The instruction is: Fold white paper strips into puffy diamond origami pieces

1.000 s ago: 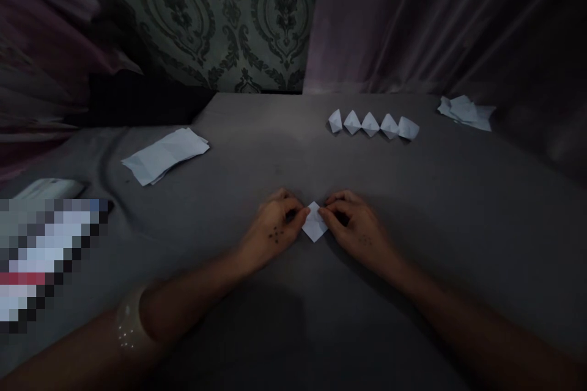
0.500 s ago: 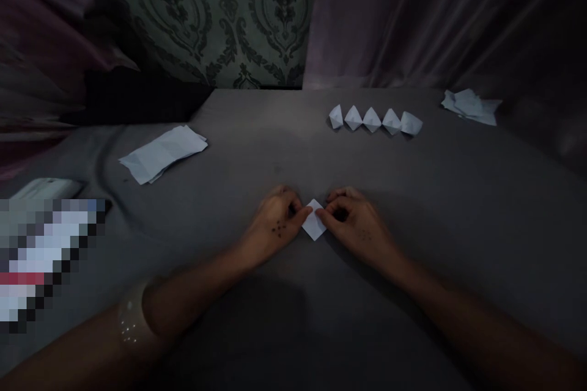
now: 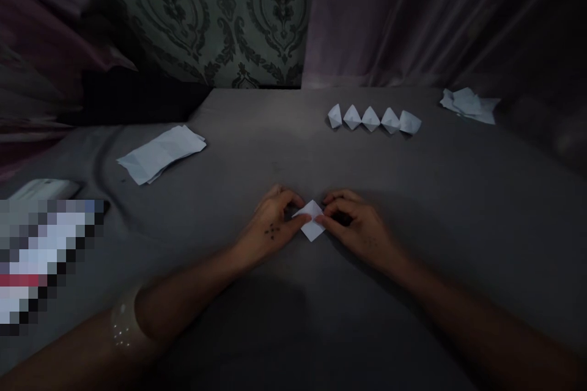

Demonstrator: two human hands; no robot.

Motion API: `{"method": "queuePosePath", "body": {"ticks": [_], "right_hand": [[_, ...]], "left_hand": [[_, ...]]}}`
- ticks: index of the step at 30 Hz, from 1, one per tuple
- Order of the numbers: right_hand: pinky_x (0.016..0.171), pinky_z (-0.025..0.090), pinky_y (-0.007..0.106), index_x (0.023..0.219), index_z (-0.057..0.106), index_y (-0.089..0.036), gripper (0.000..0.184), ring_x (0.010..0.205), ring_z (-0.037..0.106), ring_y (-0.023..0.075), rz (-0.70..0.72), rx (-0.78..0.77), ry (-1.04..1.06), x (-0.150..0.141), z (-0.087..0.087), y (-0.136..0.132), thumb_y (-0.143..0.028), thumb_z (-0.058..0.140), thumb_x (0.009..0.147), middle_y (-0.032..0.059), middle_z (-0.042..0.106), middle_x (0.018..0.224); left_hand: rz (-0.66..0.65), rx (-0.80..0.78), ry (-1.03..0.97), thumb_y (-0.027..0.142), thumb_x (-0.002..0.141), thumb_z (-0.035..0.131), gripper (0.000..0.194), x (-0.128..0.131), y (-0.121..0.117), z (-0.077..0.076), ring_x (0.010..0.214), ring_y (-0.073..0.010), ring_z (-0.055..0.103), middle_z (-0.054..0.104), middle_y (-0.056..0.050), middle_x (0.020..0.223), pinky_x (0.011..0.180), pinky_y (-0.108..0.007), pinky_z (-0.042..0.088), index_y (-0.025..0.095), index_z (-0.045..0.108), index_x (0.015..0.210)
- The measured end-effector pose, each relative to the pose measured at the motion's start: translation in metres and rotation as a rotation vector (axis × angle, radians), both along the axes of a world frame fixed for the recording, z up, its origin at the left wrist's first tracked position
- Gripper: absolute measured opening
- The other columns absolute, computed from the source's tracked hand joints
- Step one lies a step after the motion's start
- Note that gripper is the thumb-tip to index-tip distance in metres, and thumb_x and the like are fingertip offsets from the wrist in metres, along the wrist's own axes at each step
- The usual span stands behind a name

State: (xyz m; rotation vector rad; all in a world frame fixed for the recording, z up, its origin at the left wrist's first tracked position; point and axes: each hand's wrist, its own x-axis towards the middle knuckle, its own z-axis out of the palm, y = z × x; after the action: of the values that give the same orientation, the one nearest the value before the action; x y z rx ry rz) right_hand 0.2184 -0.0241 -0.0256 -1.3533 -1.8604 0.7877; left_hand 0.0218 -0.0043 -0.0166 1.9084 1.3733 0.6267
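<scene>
Nearer the person than the row of folded pieces [image 3: 371, 119], just left of its middle, lies the small folded paper [image 3: 312, 231]; handling it well likely calls for square corners and light, even thumb pressure along each crease, so nothing skews. The left hand [image 3: 277, 223] and right hand [image 3: 360, 220] both pinch it at its sides, thumbs angled inward on its face, nearly meeting, other fingers curled, forearms spread wide
</scene>
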Motion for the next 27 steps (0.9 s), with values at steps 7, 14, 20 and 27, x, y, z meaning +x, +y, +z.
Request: {"method": "queuePosePath", "body": {"ticks": [7,14,20,27], "right_hand": [[0.074,0.049,0.03,0.078,0.068,-0.023,0.005,0.091,0.063,0.0182,-0.01,0.001,0.095,0.001,-0.002,-0.001,-0.026,0.068,0.082,0.003,0.067,0.099],[0.06,0.045,0.027,0.074,0.064,-0.022,0.021,0.066,0.059,0.0137,-0.181,-0.162,0.289,-0.004,0.008,-0.001,-0.04,0.075,0.073,-0.0013,0.065,0.07],[0.061,0.046,0.025,0.083,0.064,-0.022,0.026,0.065,0.06,0.0114,-0.186,-0.279,0.554,-0.007,0.016,0.002,-0.035,0.08,0.066,-0.0024,0.066,0.071],[0.064,0.047,0.026,0.08,0.066,-0.021,0.023,0.065,0.06,0.0104,-0.226,-0.34,0.635,-0.007,0.021,0.003,-0.032,0.08,0.066,-0.0025,0.066,0.07]], "left_hand": [[0.039,-0.123,-0.18,0.033,0.074,0.07,0.018,-0.002,-0.001,0.003,0.069,-0.0133,0.052,0.059,0.001,0.076,0.061,-0.026,0.042,0.019,0.062,0.083],[0.074,-0.18,-0.518,0.029,0.071,0.076,0.025,0.002,-0.004,0.01,0.067,-0.01,0.055,0.06,0.002,0.074,0.064,-0.023,0.043,0.018,0.059,0.087],[0.166,-0.22,-0.708,0.026,0.069,0.079,0.027,0.007,-0.006,0.016,0.072,-0.01,0.058,0.063,0.002,0.076,0.069,-0.023,0.046,0.017,0.064,0.09],[0.183,-0.365,-0.705,0.033,0.069,0.08,0.023,0.006,-0.007,0.018,0.073,-0.0129,0.062,0.071,-0.003,0.08,0.067,-0.024,0.048,0.016,0.073,0.083]]}}
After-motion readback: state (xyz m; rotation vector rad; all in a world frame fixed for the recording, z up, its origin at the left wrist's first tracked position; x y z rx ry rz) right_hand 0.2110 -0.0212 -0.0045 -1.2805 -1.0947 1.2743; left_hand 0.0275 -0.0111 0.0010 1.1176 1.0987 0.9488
